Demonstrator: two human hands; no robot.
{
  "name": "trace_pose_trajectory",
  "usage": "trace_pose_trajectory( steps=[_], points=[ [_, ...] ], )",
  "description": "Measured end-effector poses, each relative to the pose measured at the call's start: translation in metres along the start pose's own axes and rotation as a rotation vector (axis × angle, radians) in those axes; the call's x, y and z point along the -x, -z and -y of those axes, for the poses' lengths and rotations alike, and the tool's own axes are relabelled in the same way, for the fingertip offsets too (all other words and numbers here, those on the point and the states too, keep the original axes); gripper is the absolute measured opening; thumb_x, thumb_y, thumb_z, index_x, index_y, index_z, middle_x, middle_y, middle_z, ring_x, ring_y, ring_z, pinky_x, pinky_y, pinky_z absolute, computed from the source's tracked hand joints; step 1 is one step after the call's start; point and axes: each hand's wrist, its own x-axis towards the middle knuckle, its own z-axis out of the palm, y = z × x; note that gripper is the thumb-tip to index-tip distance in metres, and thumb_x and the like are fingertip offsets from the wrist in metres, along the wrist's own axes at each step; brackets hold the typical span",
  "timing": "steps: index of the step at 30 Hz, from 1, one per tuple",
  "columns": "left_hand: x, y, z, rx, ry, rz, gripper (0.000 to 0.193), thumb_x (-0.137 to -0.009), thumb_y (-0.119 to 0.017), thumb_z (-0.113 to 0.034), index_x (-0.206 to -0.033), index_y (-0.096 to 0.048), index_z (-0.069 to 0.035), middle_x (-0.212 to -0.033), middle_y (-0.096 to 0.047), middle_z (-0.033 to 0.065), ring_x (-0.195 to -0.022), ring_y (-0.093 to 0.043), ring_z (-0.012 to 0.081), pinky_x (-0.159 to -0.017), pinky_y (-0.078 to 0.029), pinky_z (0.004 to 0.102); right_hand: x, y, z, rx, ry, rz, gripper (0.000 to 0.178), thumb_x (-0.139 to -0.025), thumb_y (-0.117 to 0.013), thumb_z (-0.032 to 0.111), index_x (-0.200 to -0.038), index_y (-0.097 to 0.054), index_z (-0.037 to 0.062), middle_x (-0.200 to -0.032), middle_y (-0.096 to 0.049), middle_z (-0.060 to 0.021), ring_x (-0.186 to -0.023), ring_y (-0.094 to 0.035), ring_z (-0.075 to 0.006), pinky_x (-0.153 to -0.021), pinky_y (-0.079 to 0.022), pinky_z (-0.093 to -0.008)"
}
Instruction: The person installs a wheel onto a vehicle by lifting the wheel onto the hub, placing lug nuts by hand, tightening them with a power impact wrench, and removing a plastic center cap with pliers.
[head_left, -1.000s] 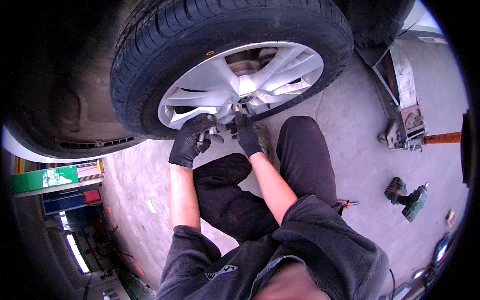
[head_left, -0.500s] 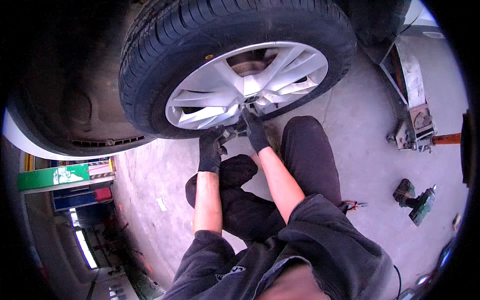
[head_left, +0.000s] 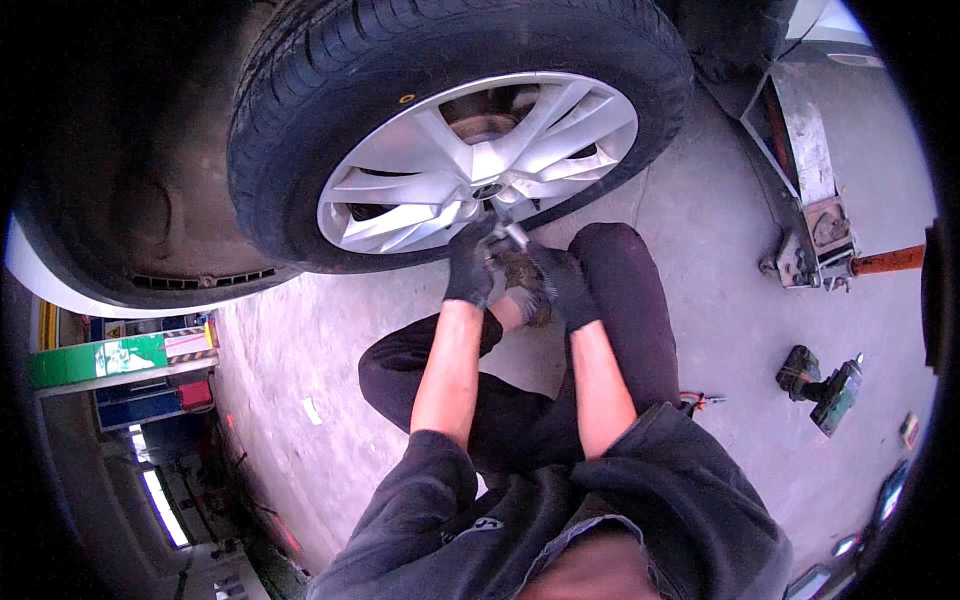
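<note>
Wheel: right in front of the person, a silver rim (head_left: pixel 430 150) of paired spokes inside a black tyre (head_left: pixel 300 130), with a small yellow ring mark on the tyre's side wall.
Rim centre: a dark round cap (head_left: pixel 487 191) sits in the middle, and a rusty brown disc (head_left: pixel 480 128) shows through the gap above it.
Left hand: the black-gloved left hand (head_left: pixel 468 262) is up at the lower part of the rim, just under the cap, its fingers bent; from here I can't tell how tightly they close, or on what.
Right hand: the right hand (head_left: pixel 562 283), gloved the same way, is just beside it, blurred, fingers partly curled; its grip can't be made out.
Metal piece: a short, shiny metal piece (head_left: pixel 515 235) shows between the two hands, at the right hand's fingertips, just below the rim's centre; which hand has hold of it, I can't tell.
Legs: dark trousers (head_left: pixel 630 270), both knees bent, with a worn shoe (head_left: pixel 525 285) below the hands.
Floor on the right: a cordless drill (head_left: pixel 835 398) lies on its side, red-handled pliers (head_left: pixel 705 400) lie near the person's hip, and a metal jack (head_left: pixel 825 225) with an orange bar (head_left: pixel 888 260) stands farther up.
Far left: a green beam (head_left: pixel 100 362), with a red box (head_left: pixel 195 396) below it.
</note>
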Motion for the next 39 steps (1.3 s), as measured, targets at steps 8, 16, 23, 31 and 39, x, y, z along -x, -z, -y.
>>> trace_pose_trajectory(
  steps=[8, 16, 23, 31, 39],
  points=[
    [-0.037, -0.053, -0.001, 0.14, 0.03, 0.207, 0.017, -0.087, -0.055, -0.016, -0.098, -0.054, -0.002, -0.083, -0.064, 0.0158, -0.07, -0.064, 0.0287, -0.061, -0.054, 0.0383, -0.002, 0.024, 0.014, 0.605, 0.32, -0.25, 0.032, -0.091, -0.05, 0.033, -0.082, -0.061, 0.0049, -0.074, -0.063, -0.0168, -0.071, -0.063, -0.0313, -0.06, -0.046, -0.0414],
    [-0.051, -0.038, 0.008, 0.193, -0.146, 0.201, 0.015, -0.087, -0.054, -0.016, -0.092, -0.058, -0.002, -0.086, -0.064, 0.0142, -0.078, -0.064, 0.0252, -0.069, -0.052, 0.0352, -0.017, -0.004, 0.034, 0.371, 0.266, -0.386, 0.039, -0.086, -0.053, 0.041, -0.098, -0.056, 0.0045, -0.08, -0.062, -0.0224, -0.075, -0.061, -0.0406, -0.064, -0.045, -0.049],
    [-0.014, -0.004, 0.012, 0.137, -0.086, 0.101, 0.017, -0.085, -0.054, -0.019, -0.089, -0.061, -0.004, -0.081, -0.065, 0.008, -0.066, -0.061, 0.0171, -0.049, -0.046, 0.025, -0.067, -0.015, 0.018, 0.253, 0.227, -0.375, 0.043, -0.093, -0.042, 0.042, -0.088, -0.053, 0.0009, -0.079, -0.059, -0.0276, -0.076, -0.057, -0.0446, -0.066, -0.042, -0.053],
    [0.014, 0.026, 0.045, 0.253, 0.062, -0.066, 0.014, -0.084, -0.057, -0.018, -0.089, -0.062, -0.006, -0.072, -0.059, 0.0034, -0.059, -0.055, 0.0146, -0.05, -0.045, 0.0218, -0.076, -0.022, 0.012, 0.622, 0.802, -0.488, 0.027, -0.091, -0.048, 0.02, -0.113, -0.047, 0.0041, -0.094, -0.058, -0.0235, -0.083, -0.059, -0.0409, -0.072, -0.045, -0.0512],
    [0.064, -0.016, 0.032, -0.882, -0.586, 0.054, 0.017, -0.082, -0.05, 0.002, -0.096, -0.06, 0.003, -0.083, -0.064, 0.0078, -0.069, -0.056, 0.0104, -0.059, -0.045, 0.0195, -0.061, -0.022, 0.016, 0.022, 0.357, -0.378, 0.026, -0.092, -0.05, 0.025, -0.105, -0.048, 0.0025, -0.081, -0.059, -0.0184, -0.07, -0.057, -0.0376, -0.064, -0.046, -0.0462]
  ],
)
